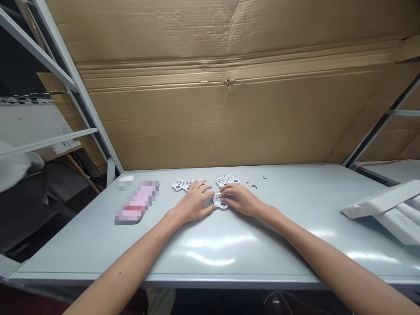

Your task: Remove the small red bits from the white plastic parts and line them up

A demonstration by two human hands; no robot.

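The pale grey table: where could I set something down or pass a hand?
The table is free in front of the left hand and right hand, and between the small white plastic parts and the white bars at right. It is crowded around those parts, under the hands.

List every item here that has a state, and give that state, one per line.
Left hand, open, palm down
Right hand, fingers curled over a white plastic piece
Other white plastic pieces, lying flat in two clusters
Red bits, scattered
Cardboard sheet, creased, dented
Pink packet, lying flat
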